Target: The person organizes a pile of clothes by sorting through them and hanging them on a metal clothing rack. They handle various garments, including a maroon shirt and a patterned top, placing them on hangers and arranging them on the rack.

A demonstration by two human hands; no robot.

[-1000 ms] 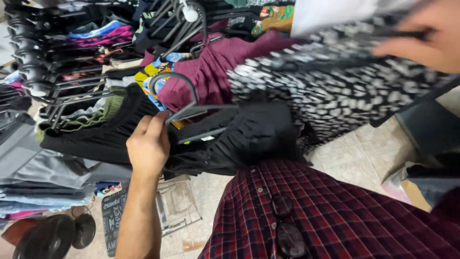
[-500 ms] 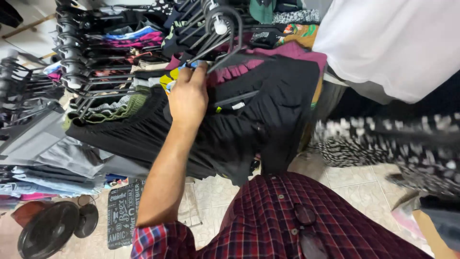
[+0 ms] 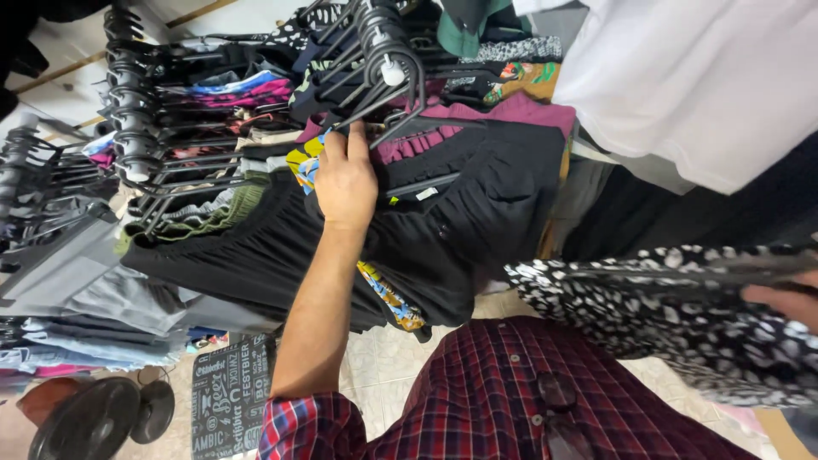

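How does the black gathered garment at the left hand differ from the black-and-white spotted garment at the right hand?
Colour: the black gathered garment is plain black; the black-and-white spotted garment carries a pale spot print. Place: the black one hangs on a dark hanger among the crowded rack; the spotted one is off the rack, lower right. Hand: the left hand has its grip at the black one's hanger; the right hand holds the spotted one. Both are soft fabric.

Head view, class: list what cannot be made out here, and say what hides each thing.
- Right hand: cut off by the frame's right edge; its grip on the spotted garment is unclear.
- Left hand: fingers are tucked among the black hangers; which one they hold is hidden.
- Black garment: its lower left part lies behind the forearm.
- Rack rail: buried under hangers.
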